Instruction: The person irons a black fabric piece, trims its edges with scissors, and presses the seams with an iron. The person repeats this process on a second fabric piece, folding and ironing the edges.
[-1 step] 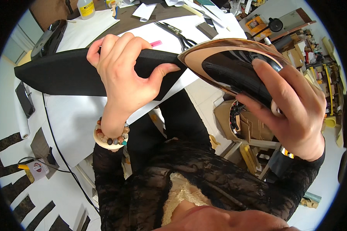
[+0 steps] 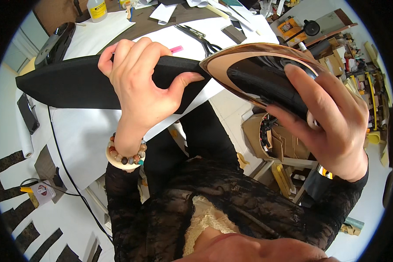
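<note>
A long black fabric-like piece (image 2: 70, 83) with a thick folded upper edge reaches from the far left toward the middle. My left hand (image 2: 139, 78) is closed over its upper edge, with the fingers on the far side and the thumb stretched along the near face. My right hand (image 2: 332, 118) grips a black and copper-coloured clothes iron (image 2: 262, 78), tilted on its side. The iron's pointed tip meets the right end of the black piece by my left thumb; whether it presses there I cannot tell. The iron's handle is mostly hidden by my fingers.
Scissors (image 2: 201, 39), a pink marker-like stick (image 2: 176, 49) and a dark grey block (image 2: 234, 34) lie beyond the piece on the white table (image 2: 100, 144). A bottle (image 2: 97, 10) stands far left, a phone (image 2: 28, 113) nearer. A black cable (image 2: 65, 166) hangs down. A cardboard box (image 2: 257, 135) sits below right.
The iron has shifted very slightly left, its tip a little closer to the black piece. My left hand stays in place.
</note>
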Tool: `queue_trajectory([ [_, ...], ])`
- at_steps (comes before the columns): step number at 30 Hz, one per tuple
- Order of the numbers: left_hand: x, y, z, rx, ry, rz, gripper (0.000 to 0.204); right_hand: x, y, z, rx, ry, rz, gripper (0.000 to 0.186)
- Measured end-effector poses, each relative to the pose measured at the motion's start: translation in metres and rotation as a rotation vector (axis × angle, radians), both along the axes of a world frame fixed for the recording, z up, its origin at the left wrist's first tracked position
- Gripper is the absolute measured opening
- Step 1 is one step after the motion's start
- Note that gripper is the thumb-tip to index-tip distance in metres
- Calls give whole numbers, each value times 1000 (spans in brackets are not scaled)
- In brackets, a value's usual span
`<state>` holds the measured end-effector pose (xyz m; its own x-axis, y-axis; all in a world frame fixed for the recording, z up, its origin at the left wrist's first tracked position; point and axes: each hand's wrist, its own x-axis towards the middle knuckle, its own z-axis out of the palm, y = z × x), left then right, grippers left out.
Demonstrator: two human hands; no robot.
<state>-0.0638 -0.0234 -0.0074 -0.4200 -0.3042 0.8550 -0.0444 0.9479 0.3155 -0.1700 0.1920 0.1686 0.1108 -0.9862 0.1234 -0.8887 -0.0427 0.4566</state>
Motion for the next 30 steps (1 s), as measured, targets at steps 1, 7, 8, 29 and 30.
queue_trajectory([
  [1,0,0,0,2,10,-4,41,0,-1,-2,-11,-3,11,61],
  [7,2,1,-1,16,22,-22,40,8,0,-4,-6,7,-21,59],
  [8,2,1,-1,18,21,-28,40,10,-2,-4,-3,17,-16,58],
  [29,12,1,0,14,-36,-42,38,35,-31,-1,-40,46,126,56],
  [30,11,1,2,18,-35,-55,38,34,-32,1,-47,37,143,56],
])
